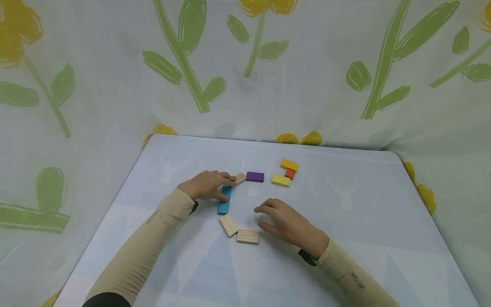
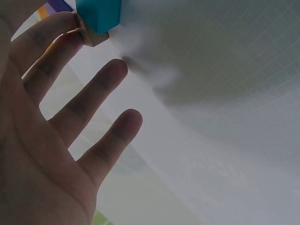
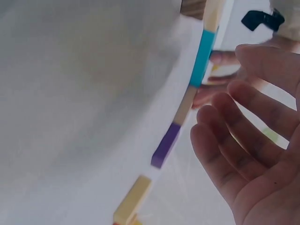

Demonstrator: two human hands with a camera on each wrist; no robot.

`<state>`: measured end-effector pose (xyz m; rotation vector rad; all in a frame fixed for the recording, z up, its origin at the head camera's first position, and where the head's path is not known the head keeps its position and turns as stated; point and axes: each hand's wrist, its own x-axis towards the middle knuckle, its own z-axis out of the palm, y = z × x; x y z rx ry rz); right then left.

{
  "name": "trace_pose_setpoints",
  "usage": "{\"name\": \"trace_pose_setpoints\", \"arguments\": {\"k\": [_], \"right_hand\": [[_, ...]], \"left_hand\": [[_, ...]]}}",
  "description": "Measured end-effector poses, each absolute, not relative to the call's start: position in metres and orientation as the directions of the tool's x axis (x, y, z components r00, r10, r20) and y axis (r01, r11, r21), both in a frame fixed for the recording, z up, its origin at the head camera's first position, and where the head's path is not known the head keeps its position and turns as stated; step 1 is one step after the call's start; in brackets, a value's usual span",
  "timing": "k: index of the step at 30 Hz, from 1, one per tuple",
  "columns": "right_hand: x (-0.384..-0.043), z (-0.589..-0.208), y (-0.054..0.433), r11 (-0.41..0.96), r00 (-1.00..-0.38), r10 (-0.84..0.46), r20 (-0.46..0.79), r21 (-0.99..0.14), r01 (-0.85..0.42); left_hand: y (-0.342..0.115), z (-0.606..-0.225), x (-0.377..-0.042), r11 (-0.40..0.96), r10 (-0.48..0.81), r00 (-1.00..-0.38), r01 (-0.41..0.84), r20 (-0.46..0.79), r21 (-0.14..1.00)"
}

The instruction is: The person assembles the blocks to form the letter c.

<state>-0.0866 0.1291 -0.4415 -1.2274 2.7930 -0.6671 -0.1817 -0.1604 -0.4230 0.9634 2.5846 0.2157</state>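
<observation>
My left hand [image 1: 207,185] reaches over a small wooden block [image 1: 241,178] and a blue block [image 1: 223,207]. Two of its fingertips touch the wooden block [image 2: 96,38], while the thumb lies at the blue block; the other fingers spread out straight. End to end with the wooden block sits a purple block [image 1: 255,177]. Relaxed fingers, holding nothing, show on my right hand [image 1: 289,224], which hovers right of the blue block. Two more plain wooden blocks, one slanted [image 1: 228,225] and one lying crosswise [image 1: 247,237], continue the curve below the blue one.
Right of the purple block, past a gap, lies a yellow block [image 1: 281,181], with a red block [image 1: 290,174] and an orange block [image 1: 289,164] behind it. The pale table [image 1: 345,256] ends at a flower-patterned curtain [image 1: 307,85].
</observation>
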Motion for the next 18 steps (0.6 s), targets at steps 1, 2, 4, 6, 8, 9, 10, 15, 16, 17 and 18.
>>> {"name": "trace_pose_setpoints", "arguments": {"k": [1, 2, 4, 6, 8, 9, 10, 15, 16, 17, 18], "right_hand": [[-0.089, -0.441, 0.131, 0.600, -0.691, -0.703, 0.170, -0.381, -0.704], [-0.091, -0.441, 0.133, 0.602, -0.692, -0.697, 0.186, -0.373, -0.707], [-0.096, -0.441, 0.138, 0.610, -0.703, -0.680, 0.209, -0.370, -0.700], [-0.102, -0.440, 0.143, 0.628, -0.723, -0.655, 0.220, -0.375, -0.682], [-0.109, -0.440, 0.148, 0.646, -0.744, -0.627, 0.229, -0.381, -0.662], [-0.112, -0.440, 0.151, 0.651, -0.751, -0.616, 0.237, -0.384, -0.655], [-0.115, -0.440, 0.153, 0.655, -0.756, -0.606, 0.248, -0.384, -0.650], [-0.129, -0.442, 0.164, 0.669, -0.771, -0.565, 0.293, -0.384, -0.636], [-0.132, -0.442, 0.166, 0.680, -0.784, -0.551, 0.286, -0.391, -0.620], [-0.134, -0.442, 0.167, 0.693, -0.799, -0.536, 0.272, -0.398, -0.601], [-0.135, -0.443, 0.168, 0.707, -0.814, -0.521, 0.256, -0.406, -0.580]], "left_hand": [[-0.160, -0.422, -0.182, 0.753, 0.657, -0.696, 0.600, -0.289, 0.269], [-0.160, -0.422, -0.181, 0.753, 0.658, -0.695, 0.601, -0.288, 0.268], [-0.160, -0.422, -0.181, 0.750, 0.661, -0.694, 0.604, -0.285, 0.270], [-0.160, -0.421, -0.181, 0.747, 0.665, -0.692, 0.606, -0.280, 0.274], [-0.161, -0.421, -0.181, 0.744, 0.668, -0.692, 0.608, -0.274, 0.278], [-0.161, -0.421, -0.181, 0.743, 0.669, -0.691, 0.608, -0.272, 0.281], [-0.161, -0.422, -0.181, 0.742, 0.670, -0.691, 0.609, -0.270, 0.282], [-0.162, -0.423, -0.181, 0.741, 0.671, -0.692, 0.610, -0.266, 0.282], [-0.162, -0.424, -0.181, 0.740, 0.672, -0.692, 0.611, -0.264, 0.280], [-0.162, -0.424, -0.181, 0.740, 0.672, -0.692, 0.611, -0.264, 0.281], [-0.162, -0.424, -0.181, 0.739, 0.673, -0.692, 0.613, -0.262, 0.280]]}}
